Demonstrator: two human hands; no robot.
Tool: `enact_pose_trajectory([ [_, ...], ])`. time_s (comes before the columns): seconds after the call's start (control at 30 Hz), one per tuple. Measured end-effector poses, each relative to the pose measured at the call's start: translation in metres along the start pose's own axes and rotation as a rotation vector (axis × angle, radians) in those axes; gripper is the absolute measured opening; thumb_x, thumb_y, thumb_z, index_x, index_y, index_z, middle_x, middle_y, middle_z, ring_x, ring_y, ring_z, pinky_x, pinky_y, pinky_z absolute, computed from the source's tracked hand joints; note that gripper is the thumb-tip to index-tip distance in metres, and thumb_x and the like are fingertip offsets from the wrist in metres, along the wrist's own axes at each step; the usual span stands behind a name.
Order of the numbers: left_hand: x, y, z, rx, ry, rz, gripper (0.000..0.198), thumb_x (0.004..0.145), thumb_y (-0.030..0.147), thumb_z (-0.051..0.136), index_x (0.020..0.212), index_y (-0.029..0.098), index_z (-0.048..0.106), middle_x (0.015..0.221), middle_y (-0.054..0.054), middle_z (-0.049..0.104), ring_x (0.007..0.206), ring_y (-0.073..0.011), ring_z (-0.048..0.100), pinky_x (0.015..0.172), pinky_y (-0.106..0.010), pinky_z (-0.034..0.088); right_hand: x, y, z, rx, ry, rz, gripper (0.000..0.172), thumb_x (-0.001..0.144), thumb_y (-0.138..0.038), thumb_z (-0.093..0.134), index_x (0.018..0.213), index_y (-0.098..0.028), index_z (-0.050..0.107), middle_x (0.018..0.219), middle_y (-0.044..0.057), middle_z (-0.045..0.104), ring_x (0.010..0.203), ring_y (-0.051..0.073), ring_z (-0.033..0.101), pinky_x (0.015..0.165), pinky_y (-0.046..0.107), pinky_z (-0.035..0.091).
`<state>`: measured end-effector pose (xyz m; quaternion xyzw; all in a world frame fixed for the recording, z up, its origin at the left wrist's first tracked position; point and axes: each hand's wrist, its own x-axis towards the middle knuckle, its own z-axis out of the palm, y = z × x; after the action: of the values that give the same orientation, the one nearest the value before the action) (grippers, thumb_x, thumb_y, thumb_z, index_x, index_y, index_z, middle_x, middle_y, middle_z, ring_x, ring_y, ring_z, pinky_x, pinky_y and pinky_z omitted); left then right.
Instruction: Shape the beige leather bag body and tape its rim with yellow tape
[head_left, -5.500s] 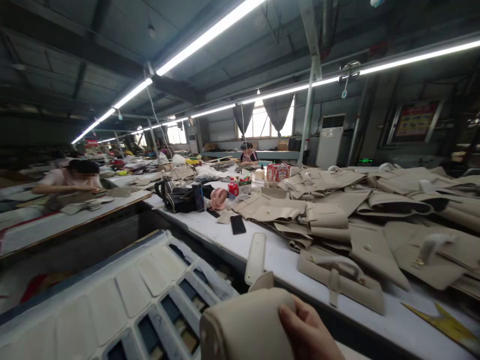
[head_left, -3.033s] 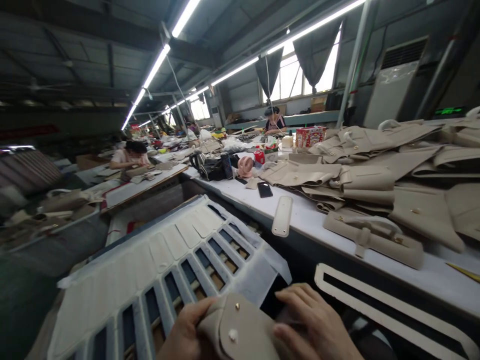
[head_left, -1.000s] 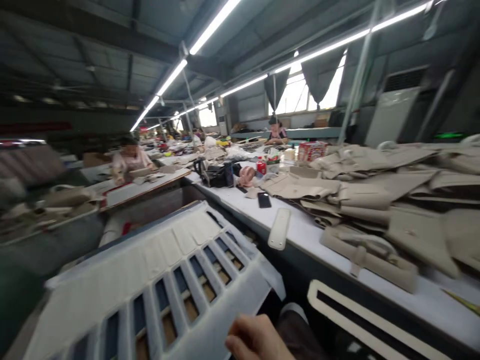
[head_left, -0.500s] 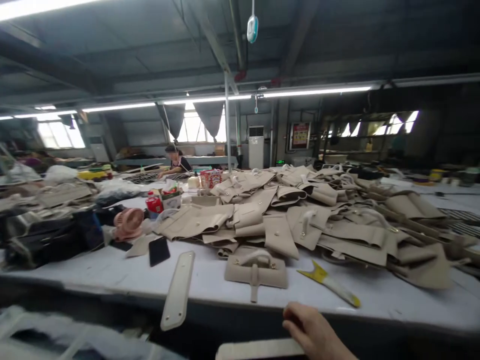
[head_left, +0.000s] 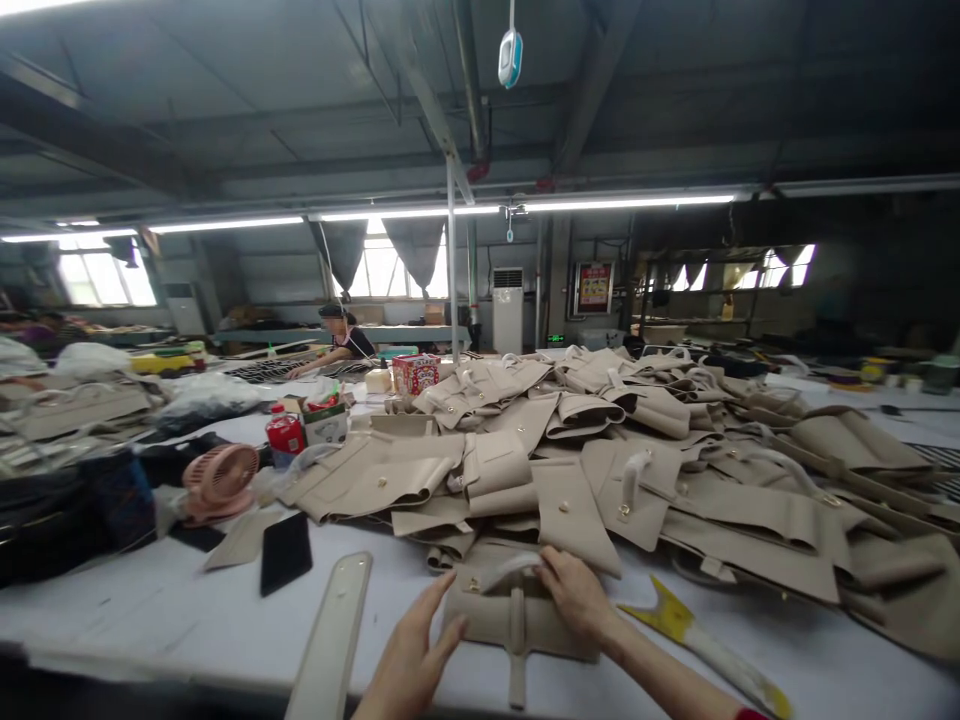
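A beige bag flap (head_left: 487, 622) lies at the front of the white table, with a pale wrapped handle (head_left: 511, 568) and a narrow strap hanging down its middle. My right hand (head_left: 574, 590) has its fingers closed at the right end of that handle and hides the fitting there. At the flap's left edge is my left hand (head_left: 420, 635), open, thumb and fingers apart and nothing held. Just left of it lies a long off-white strip (head_left: 334, 630) with rounded corners and small holes.
A large heap of beige bag pieces (head_left: 502, 465) covers the middle and right. A yellow-and-white tool (head_left: 697, 640) lies at right front. To the left are a black phone-like slab (head_left: 286, 553), a pink fan (head_left: 221, 480) and a red-capped bottle (head_left: 284, 430). Another person (head_left: 341, 335) works farther back.
My right hand has moved forward from the table edge to the flap's handle. My left hand has come into view beside the flap. The view has moved closer to the table.
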<state>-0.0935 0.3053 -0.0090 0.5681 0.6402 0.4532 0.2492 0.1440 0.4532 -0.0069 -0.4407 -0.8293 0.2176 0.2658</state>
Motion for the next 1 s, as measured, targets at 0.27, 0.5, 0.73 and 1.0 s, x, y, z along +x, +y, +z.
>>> enact_pose_trajectory([
  [0.27,0.087,-0.023,0.001,-0.245,0.106,-0.244,0.075,0.083,0.075,0.042,0.114,0.011,0.065,0.12,-0.018,0.068,0.113,-0.0298,0.064,0.1,-0.046,0.048,0.043,-0.037,-0.048,0.266,0.106,-0.029,0.027,0.093,-0.043,0.045,0.085,-0.021,0.058,0.068,0.001,0.063,0.067,0.018,0.062,0.069,0.03,0.044],
  [0.5,0.064,0.03,-0.013,-0.294,0.282,-0.211,0.06,0.074,0.068,0.06,0.103,0.016,0.063,0.094,-0.01,0.072,0.06,-0.0205,0.068,0.057,-0.031,0.051,0.045,-0.049,-0.1,0.486,0.049,0.101,0.027,0.079,-0.046,0.055,0.077,-0.019,0.055,0.054,0.0,0.06,0.05,0.016,0.055,0.052,0.026,0.038],
  [0.73,-0.028,0.096,0.004,-0.134,0.593,0.11,0.038,0.087,0.058,0.053,0.091,0.022,0.064,0.074,-0.002,0.066,0.071,-0.0196,0.063,0.068,-0.028,0.048,-0.007,-0.081,-0.136,0.681,0.029,0.096,0.036,0.073,-0.053,0.065,0.079,-0.018,0.056,0.053,-0.004,0.056,0.051,0.014,0.054,0.056,0.026,0.043],
  [1.0,-0.112,0.114,0.016,0.207,0.341,0.207,0.021,0.092,0.039,0.053,0.086,0.024,0.067,0.095,-0.01,0.071,0.097,-0.0281,0.064,0.088,-0.039,0.051,-0.108,-0.153,-0.138,0.834,-0.02,0.037,0.021,0.069,-0.036,0.067,0.075,-0.018,0.058,0.056,-0.006,0.05,0.047,0.007,0.038,0.046,0.02,0.028],
])
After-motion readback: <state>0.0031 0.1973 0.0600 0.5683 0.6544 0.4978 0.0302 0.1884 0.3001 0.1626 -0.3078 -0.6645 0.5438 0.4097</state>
